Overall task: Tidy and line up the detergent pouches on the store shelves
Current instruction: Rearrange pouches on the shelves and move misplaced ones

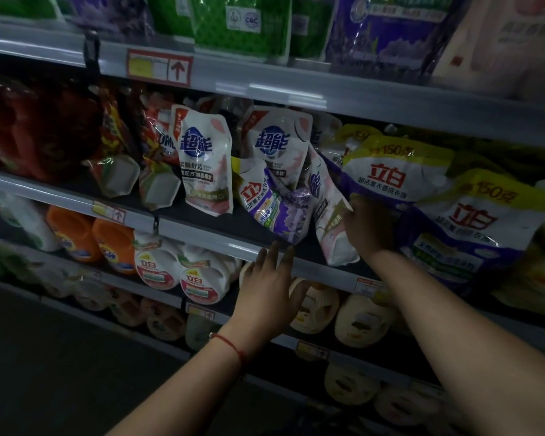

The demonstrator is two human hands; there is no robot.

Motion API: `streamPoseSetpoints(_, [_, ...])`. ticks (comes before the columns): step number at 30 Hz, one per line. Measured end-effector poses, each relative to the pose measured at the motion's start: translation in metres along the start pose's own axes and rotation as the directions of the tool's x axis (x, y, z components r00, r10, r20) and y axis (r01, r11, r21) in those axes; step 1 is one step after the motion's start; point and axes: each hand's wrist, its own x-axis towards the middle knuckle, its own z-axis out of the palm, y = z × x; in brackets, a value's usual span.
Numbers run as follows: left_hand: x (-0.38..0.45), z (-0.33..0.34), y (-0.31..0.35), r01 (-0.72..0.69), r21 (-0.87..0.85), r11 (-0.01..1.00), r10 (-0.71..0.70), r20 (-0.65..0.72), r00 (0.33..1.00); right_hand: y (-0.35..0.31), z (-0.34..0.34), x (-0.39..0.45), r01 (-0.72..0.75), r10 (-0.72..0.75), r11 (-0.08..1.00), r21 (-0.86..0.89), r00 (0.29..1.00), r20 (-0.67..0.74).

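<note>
Detergent pouches crowd the middle shelf [202, 228]. A white-and-pink pouch [203, 162] stands upright beside a second one [277, 143]. A small purple lavender pouch [277, 202] leans crookedly in front of them. Another white-and-pink pouch [331, 221] tilts to its right. My right hand [367, 228] reaches between that tilted pouch and a large purple-and-yellow pouch [397, 174]; its fingers are hidden behind the pouches. My left hand [269, 284], fingers straight, hovers at the shelf's front rail just below the lavender pouch, holding nothing.
Red and orange pouches [117, 143] fill the shelf's left side. Another large purple-and-yellow pouch [472, 228] sits at the right. Orange bottles [76, 234] and white jugs [158, 262] line the shelf below. Green and purple bags [243, 23] stand above. The dark floor lies lower left.
</note>
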Motion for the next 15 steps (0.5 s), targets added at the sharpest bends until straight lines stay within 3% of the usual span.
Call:
streamPoseSetpoints(8, [0.002,0.001,0.0,0.006,-0.096,0.995,-0.004,0.016,1.0,-0.014,-0.054,-0.007,-0.047,0.045,0.999,0.025,0.997,0.065])
streamPoseSetpoints(11, [0.003,0.003,0.003,0.011,-0.156,0.988,-0.003,0.051,0.999,-0.014,-0.067,-0.023,0.057,-0.057,0.995,0.08,0.998,-0.008])
streamPoseSetpoints(15, [0.006,0.011,0.004,-0.094,-0.283,0.954,0.117,0.064,0.991,-0.018,-0.084,-0.042,0.059,-0.047,0.98,0.19,0.997,-0.066])
